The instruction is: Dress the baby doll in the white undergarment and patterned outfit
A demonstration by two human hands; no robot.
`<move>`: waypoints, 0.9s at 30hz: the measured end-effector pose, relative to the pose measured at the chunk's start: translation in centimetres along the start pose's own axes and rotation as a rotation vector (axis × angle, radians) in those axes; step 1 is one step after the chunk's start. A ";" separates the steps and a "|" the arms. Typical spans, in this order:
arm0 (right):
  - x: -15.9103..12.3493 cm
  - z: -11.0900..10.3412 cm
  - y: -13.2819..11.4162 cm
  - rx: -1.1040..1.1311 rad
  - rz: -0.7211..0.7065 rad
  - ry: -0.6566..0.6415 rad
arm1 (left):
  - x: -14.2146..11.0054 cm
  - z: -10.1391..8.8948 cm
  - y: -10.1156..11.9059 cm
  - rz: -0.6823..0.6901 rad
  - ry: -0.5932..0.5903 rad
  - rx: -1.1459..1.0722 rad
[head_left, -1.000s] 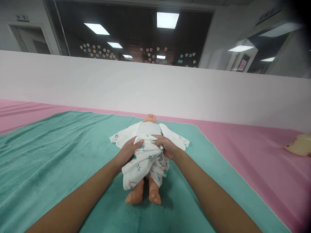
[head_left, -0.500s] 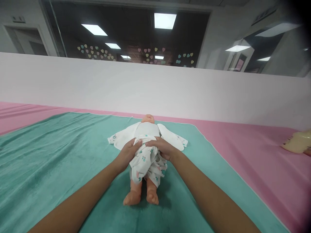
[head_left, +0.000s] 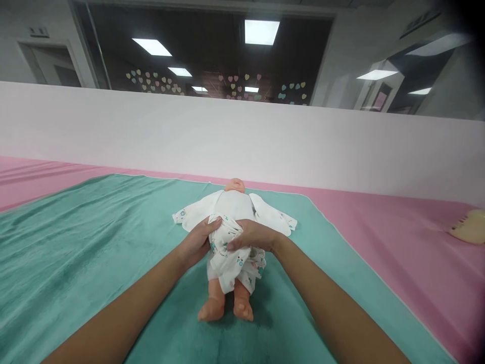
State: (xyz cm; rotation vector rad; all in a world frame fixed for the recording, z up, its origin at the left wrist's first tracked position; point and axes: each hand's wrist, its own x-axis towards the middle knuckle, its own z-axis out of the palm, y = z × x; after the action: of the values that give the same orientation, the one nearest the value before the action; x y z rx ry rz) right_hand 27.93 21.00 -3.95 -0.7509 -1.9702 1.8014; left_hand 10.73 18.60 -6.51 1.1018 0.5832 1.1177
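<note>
A baby doll (head_left: 232,202) lies on its back on a teal blanket (head_left: 94,253), head away from me and bare feet (head_left: 225,308) toward me. It wears a white top with sleeves spread to both sides. White printed trousers (head_left: 231,263) are bunched around its hips and thighs. My left hand (head_left: 197,241) grips the waistband on the doll's left side as I see it, thumb on top. My right hand (head_left: 252,236) lies over the trousers at the waist, fingers pressed on the cloth.
The teal blanket rests on a pink sheet (head_left: 397,242). A low white partition (head_left: 242,136) runs across behind the doll. A pale cream object (head_left: 468,227) lies on the pink sheet at the far right edge.
The printed trousers have been drawn up the doll's legs toward its waist, leaving more of the lower legs bare. My right hand has shifted inward over the waistband.
</note>
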 end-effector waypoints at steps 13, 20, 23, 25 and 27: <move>0.8 -0.1 1.3 0.167 -0.153 0.359 | -0.7 0.8 0.4 -0.066 0.022 0.328; 0.6 0.5 0.7 0.163 -0.135 0.299 | -0.9 1.1 0.2 -0.042 0.032 0.004; 0.1 0.3 0.2 0.074 -0.078 0.129 | -0.9 0.9 0.2 -0.060 0.038 -0.054; -0.2 0.2 0.0 0.039 -0.042 0.063 | -0.9 0.8 0.2 -0.086 0.042 -0.039; -0.1 0.1 0.1 0.066 -0.040 0.108 | -0.9 0.7 0.2 -0.090 0.051 0.015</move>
State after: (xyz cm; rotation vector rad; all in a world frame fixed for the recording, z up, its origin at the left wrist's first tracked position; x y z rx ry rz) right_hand 28.01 20.85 -4.03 -0.7653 -1.8357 1.7555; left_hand 10.94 17.53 -6.16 1.0520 0.6757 1.0670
